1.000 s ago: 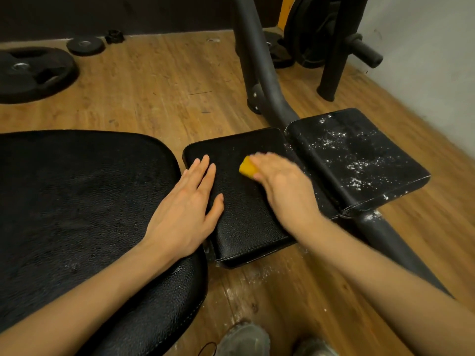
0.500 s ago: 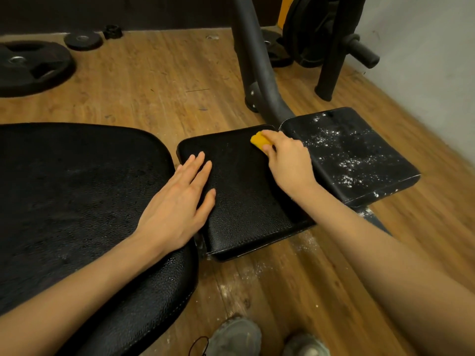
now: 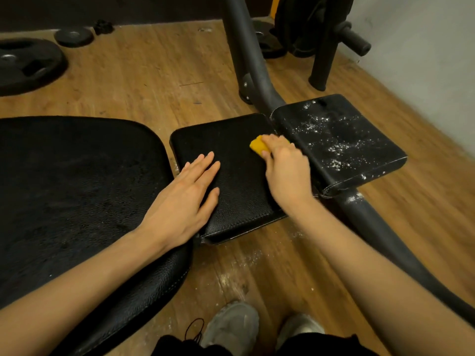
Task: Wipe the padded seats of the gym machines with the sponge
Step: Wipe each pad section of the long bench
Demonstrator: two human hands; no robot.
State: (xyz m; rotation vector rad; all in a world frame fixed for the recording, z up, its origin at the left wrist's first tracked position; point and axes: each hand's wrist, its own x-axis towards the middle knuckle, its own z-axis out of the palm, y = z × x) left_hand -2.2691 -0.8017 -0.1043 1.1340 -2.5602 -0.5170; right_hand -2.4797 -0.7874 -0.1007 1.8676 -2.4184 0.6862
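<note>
A yellow sponge (image 3: 259, 145) is gripped in the right hand (image 3: 288, 170), whose fingers are curled round it, and it is pressed against the middle pad (image 3: 231, 181), a small black padded seat, near that pad's far right corner. The left hand (image 3: 185, 199) is laid flat on the same pad at its left edge, fingers straight and close together, with the heel of the palm lying over the gap towards the large seat (image 3: 72, 191). That large black padded seat is seen just beside the middle pad on its left side, and the left forearm is stretched across its near right corner. Just beside the middle pad's right edge a third pad (image 3: 341, 145) is seen, its black surface speckled with white powder (image 3: 331, 140), thickest towards its centre and near edge. A dark metal frame tube (image 3: 254, 73) is seen rising from between the two small pads and passing under them towards the near right. White powder is also scattered on the wooden floor (image 3: 154, 80) below the middle pad's near edge. Weight plates (image 3: 28, 65) are lying on the floor at the far left, and a pair of grey shoes (image 3: 231, 327) is seen at the bottom of the view.
</note>
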